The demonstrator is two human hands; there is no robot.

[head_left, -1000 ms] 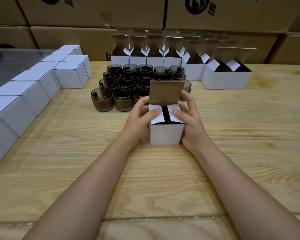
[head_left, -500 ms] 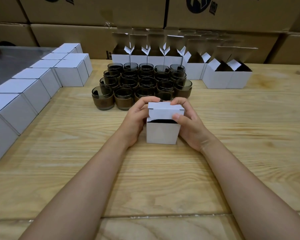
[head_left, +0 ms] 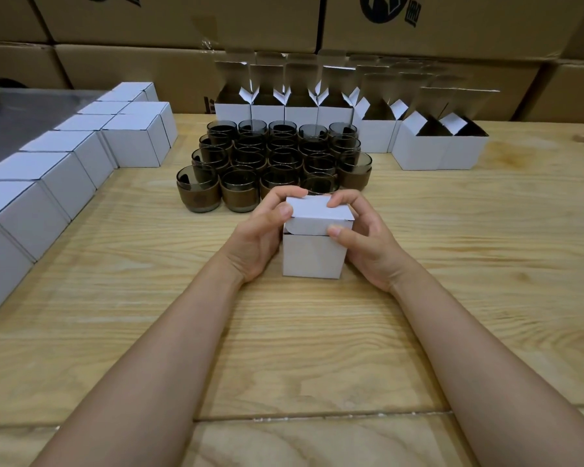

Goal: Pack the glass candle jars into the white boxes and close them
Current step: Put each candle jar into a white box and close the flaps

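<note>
A white box [head_left: 312, 254] stands upright on the wooden table [head_left: 317, 348], in the middle and just on the near side of a cluster of dark glass jars [head_left: 277, 163]. Both hands grip it from the sides. The left hand [head_left: 260, 237] wraps the left side, with its fingers curled over the far left edge of the lid [head_left: 321, 208] and its thumb on the lid's near left corner. The right hand [head_left: 368, 244] wraps the right side, with its fingers curled onto the top at the far right and its thumb pressing the front of the tuck flap [head_left: 309, 227]. The lid is folded down flat over the top, but the tuck flap shows at the front and is not yet pushed fully in. The inside of the box is hidden. The jars stand close together in rows, with brown bands round their lower halves. Beyond them, at the far edge, is a row of open boxes [head_left: 300, 109] with their lids standing up. Closed boxes [head_left: 64, 170] run in a line down the left side. Large cardboard cartons [head_left: 182, 21] are stacked behind the table.
</note>
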